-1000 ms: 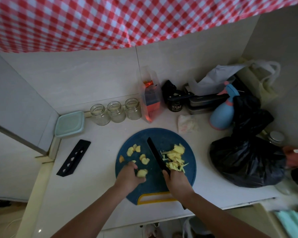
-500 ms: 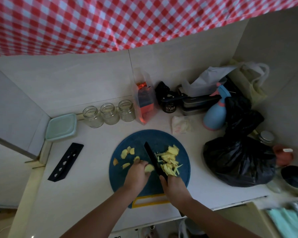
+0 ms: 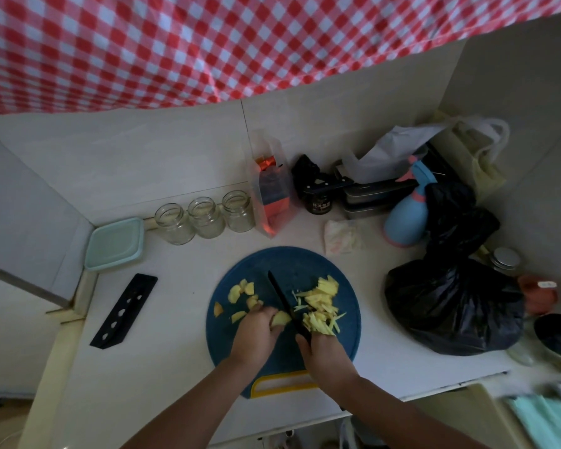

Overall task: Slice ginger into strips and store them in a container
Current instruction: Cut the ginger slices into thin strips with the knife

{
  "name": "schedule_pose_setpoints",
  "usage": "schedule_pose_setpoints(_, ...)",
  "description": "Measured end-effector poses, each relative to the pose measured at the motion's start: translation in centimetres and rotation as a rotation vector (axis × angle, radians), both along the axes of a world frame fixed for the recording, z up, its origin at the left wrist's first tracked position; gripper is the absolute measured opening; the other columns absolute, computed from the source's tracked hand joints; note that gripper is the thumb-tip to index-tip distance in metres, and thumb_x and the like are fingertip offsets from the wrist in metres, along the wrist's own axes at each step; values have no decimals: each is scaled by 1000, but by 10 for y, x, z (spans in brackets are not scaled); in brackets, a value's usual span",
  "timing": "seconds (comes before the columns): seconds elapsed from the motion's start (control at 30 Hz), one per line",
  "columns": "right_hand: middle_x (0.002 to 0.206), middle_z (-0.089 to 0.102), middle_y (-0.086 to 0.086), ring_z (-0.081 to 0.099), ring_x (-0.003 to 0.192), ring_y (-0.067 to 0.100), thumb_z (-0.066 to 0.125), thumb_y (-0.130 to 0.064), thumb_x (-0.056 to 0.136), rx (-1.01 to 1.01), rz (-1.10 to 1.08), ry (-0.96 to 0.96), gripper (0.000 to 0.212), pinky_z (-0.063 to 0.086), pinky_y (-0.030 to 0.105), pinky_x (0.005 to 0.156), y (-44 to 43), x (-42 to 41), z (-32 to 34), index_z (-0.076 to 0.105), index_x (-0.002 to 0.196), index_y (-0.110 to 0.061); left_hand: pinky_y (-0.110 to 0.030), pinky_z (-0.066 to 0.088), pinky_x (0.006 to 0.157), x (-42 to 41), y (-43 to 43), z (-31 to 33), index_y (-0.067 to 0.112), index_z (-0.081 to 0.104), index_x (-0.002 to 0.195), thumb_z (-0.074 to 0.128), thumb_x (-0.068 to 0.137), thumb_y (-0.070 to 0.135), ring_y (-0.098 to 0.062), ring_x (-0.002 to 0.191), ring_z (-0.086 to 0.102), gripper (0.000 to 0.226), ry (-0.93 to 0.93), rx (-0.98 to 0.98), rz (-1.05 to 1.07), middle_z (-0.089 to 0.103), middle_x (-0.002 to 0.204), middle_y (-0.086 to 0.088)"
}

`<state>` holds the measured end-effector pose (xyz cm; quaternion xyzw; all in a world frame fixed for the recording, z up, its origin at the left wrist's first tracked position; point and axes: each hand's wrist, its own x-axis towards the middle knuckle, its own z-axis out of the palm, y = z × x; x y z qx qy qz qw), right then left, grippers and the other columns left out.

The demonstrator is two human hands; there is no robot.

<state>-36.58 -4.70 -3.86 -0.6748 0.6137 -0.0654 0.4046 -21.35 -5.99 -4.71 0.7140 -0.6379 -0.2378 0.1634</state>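
A round blue cutting board with a yellow handle lies on the counter. My left hand pinches a ginger slice against the board. My right hand grips the handle of a black knife, whose blade lies just right of that slice. A heap of cut ginger strips lies to the right of the blade. Several loose ginger slices lie to the left. A pale green lidded container sits at the back left corner.
A black knife sheath lies left of the board. Three glass jars stand along the wall. A tied black plastic bag, a blue spray bottle and stacked tins crowd the right side. The counter's front edge runs just under my forearms.
My left hand carried a ginger slice rightward across the board and now holds it beside the blade. The knife stays almost where it was; the camera view shifted slightly.
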Motion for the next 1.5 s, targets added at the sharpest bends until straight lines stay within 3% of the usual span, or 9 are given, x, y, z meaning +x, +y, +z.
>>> schedule_pose_setpoints(0.2,104,65,10,62,95,24,35,-41,100,-29,10,16,33,48,30,80,1,1,0,55,99,-14,-18,41,72,0,-2,-2,11,66,107,68,85,28,-14,87,59,28,45,-7,42,60,102,-3)
schedule_pose_setpoints(0.33,103,65,11,64,93,25,33,-42,101,-74,36,72,33,43,27,69,6,4,0,51,97,-15,-8,38,61,-1,-5,0,12,65,98,64,87,26,-3,75,54,18,141,-11,155,57,83,9)
schedule_pose_setpoints(0.4,103,65,11,64,93,27,31,-43,101,-82,44,115,38,44,29,68,9,8,0,53,102,-12,-6,39,60,-3,-5,-1,13,64,91,65,87,22,-5,74,57,10,169,1,178,57,78,10)
schedule_pose_setpoints(0.5,103,65,11,65,93,26,30,-45,101,-65,42,132,37,47,31,69,11,12,2,50,99,-14,-12,43,63,-3,-5,-4,15,63,87,65,87,20,-6,77,59,5,182,22,185,63,84,3)
schedule_pose_setpoints(0.67,102,66,12,64,94,28,29,-47,100,-51,19,80,36,44,32,72,9,5,6,46,90,-17,-13,39,59,-3,-10,-5,16,60,89,65,87,19,-1,72,55,6,220,62,189,59,81,7)
schedule_pose_setpoints(0.83,102,67,9,65,94,28,24,-50,100,-127,72,149,48,46,34,71,20,5,8,52,105,-12,-27,50,72,-1,-10,-8,17,60,97,65,85,17,-14,85,64,13,158,41,176,67,91,3)
schedule_pose_setpoints(1.13,102,68,8,66,94,27,23,-49,101,-144,70,177,47,48,34,72,25,7,6,50,109,-11,-35,53,76,-1,-8,-12,19,61,105,62,86,17,-19,92,64,20,110,15,143,66,100,-2)
schedule_pose_setpoints(1.37,97,68,12,65,91,27,28,-48,100,-46,20,28,39,48,34,75,21,7,6,46,89,-16,-33,52,73,0,-9,-16,17,58,100,62,87,18,-19,88,63,13,73,-9,114,64,100,-4)
schedule_pose_setpoints(1.5,92,68,11,65,86,27,15,-59,90,-27,12,30,52,48,34,70,18,7,6,45,86,-17,-32,51,71,2,-10,-18,14,58,97,62,86,16,-19,85,63,11,75,-12,104,63,98,-5)
